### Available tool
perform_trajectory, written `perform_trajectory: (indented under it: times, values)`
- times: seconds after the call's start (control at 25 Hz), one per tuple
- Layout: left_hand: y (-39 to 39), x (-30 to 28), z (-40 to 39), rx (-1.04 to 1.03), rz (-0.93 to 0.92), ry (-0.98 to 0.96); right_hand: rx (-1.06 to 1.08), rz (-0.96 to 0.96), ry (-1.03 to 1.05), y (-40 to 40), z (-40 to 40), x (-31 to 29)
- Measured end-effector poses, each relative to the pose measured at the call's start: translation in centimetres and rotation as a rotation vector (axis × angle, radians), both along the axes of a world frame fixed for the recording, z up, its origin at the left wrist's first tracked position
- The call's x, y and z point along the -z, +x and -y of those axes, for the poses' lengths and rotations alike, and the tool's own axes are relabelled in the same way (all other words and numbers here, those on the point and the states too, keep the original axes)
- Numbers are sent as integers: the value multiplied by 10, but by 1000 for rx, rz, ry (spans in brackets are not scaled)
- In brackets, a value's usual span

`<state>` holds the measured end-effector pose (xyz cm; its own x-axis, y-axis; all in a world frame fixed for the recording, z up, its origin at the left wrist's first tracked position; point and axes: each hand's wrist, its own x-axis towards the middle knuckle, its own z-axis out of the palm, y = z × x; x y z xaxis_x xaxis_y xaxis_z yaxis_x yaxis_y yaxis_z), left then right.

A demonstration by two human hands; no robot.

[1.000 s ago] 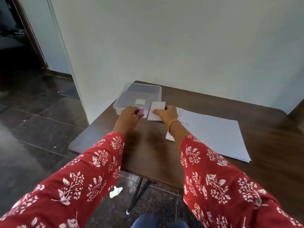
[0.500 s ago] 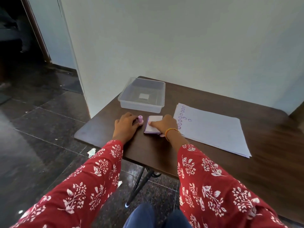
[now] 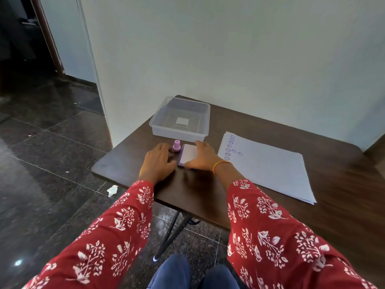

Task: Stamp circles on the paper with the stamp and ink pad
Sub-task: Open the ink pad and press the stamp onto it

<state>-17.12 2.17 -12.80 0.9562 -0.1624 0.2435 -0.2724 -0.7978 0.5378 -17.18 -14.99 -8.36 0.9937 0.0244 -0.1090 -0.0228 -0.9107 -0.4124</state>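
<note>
A small pink stamp (image 3: 176,146) stands upright on the brown table (image 3: 198,188), just in front of the clear box. To its right lies the ink pad (image 3: 187,155), purple with a white lid, closed. My right hand (image 3: 203,158) lies over the pad's right side, fingers on its far edge and thumb on its near edge. My left hand (image 3: 158,161) rests flat on the table just left of the stamp, fingers spread, thumb near the pad's front corner. The white paper (image 3: 268,170) lies to the right, with several stamped circles (image 3: 229,147) along its left edge.
A clear plastic box (image 3: 180,120) with a white label inside stands at the table's back left by the wall. The table's left and near edges drop to a dark tiled floor, where a scrap of paper (image 3: 112,190) lies.
Both hands drew back from the box toward me, carrying the stamp and pad. The stamp now stands on the table, free of my left hand. My right hand stays on the pad.
</note>
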Motion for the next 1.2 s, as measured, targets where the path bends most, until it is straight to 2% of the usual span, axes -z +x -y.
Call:
perform_trajectory:
  times: [0.08, 0.32, 0.52, 0.6, 0.76, 0.92, 1.0, 1.08, 1.2]
  values:
    - [-11, 0, -3, 57, 8, 14, -45, -41, -25, 1, -3, 0]
    - [-15, -5, -1, 57, 34, 76, 11, 121, 95, -2, -16, 6]
    - [-14, -5, 0, 55, 45, 108, 43, 156, 170, -3, 2, -7]
    - [-13, -3, -1, 41, 26, 42, 61, 134, 133, -2, 18, -12]
    - [-7, -2, -1, -51, -3, -121, 63, -37, -40, -7, 46, -8]
    - [4, -3, -4, -121, -7, -203, 61, -91, -53, -5, 44, -7]
    - [13, -3, -4, -150, -6, -163, 78, 33, 4, 1, 29, -10]
    - [21, -3, -3, -159, -15, -105, 100, 198, 151, 9, 7, -9]
    - [29, -2, -3, -164, -23, -78, 77, 218, 283, 22, -27, -5]
